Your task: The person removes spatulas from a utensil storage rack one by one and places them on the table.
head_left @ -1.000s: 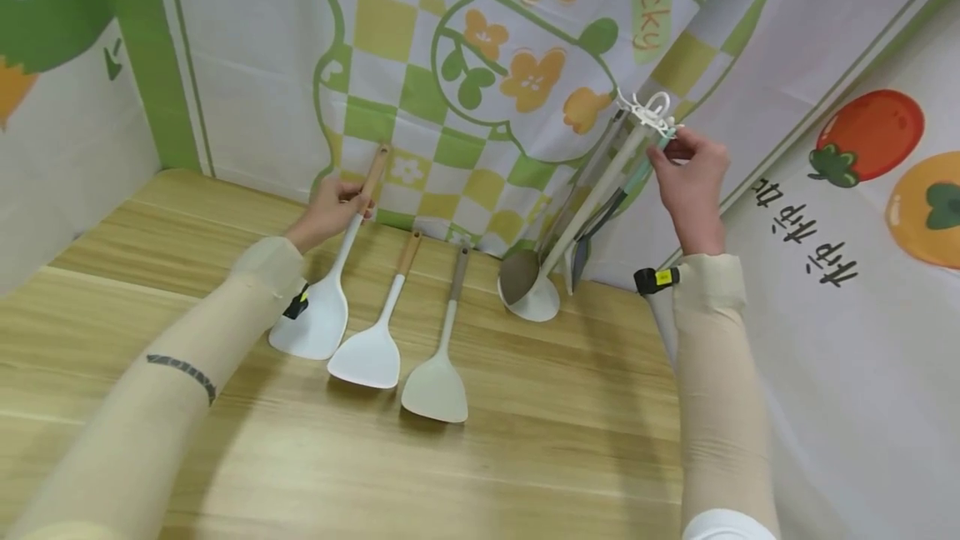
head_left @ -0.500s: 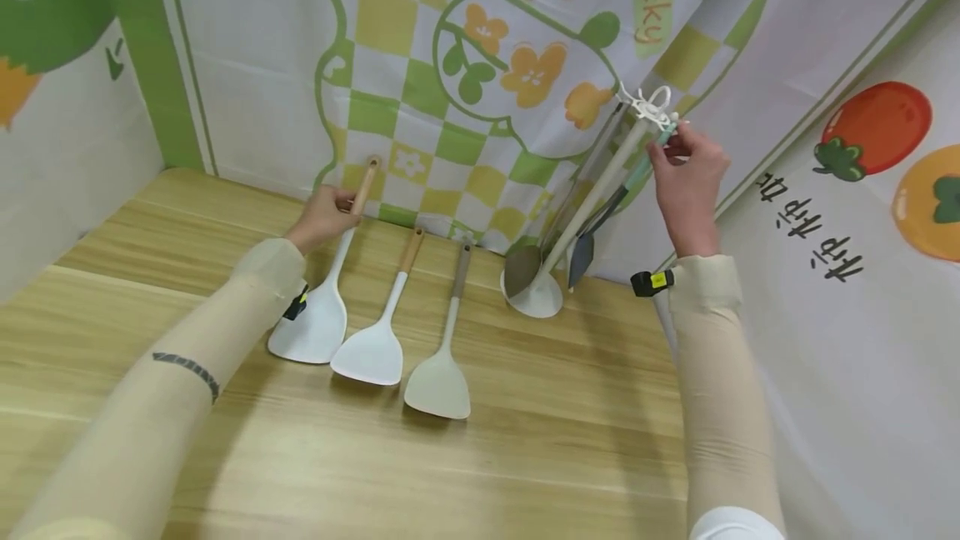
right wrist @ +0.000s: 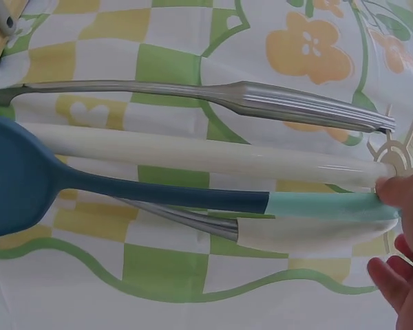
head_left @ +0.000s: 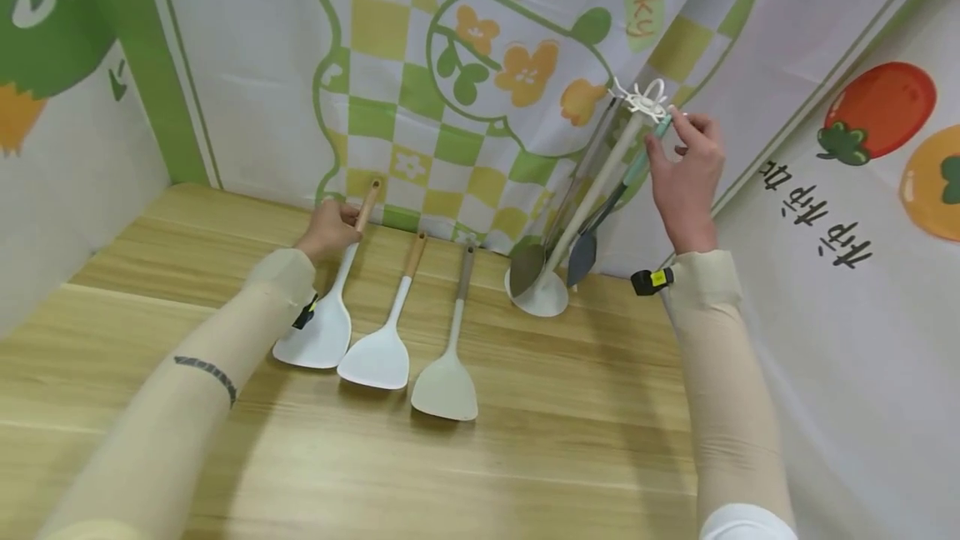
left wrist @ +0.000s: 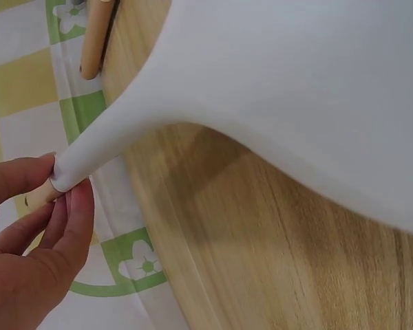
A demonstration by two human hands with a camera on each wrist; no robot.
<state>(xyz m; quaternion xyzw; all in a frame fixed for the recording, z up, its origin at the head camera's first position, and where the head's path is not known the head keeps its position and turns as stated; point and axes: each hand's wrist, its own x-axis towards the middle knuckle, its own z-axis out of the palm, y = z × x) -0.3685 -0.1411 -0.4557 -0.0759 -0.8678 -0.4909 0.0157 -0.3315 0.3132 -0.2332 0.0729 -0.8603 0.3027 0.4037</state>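
My left hand pinches the wooden handle of a broad white spatula; the left wrist view shows thumb and fingers where the handle meets the white neck. Its handle slants up toward the cloth, its blade low over the table. At a white utensil stand, my right hand is at the top hooks. The right thumb touches the teal handle end of a dark blue utensil with a broad rounded head, other fingers spread below. A metal-handled utensil and a white-handled one hang beside it.
Another white spatula and a cream spatula lie right of the held one, handles toward the back. The stand's round base sits near the table's back edge. Printed cloths form the walls behind and beside.
My left hand has lowered the white spatula's handle. The dark blue utensil has turned, showing more of its face. My right thumb and fingers have spread apart at its handle end.
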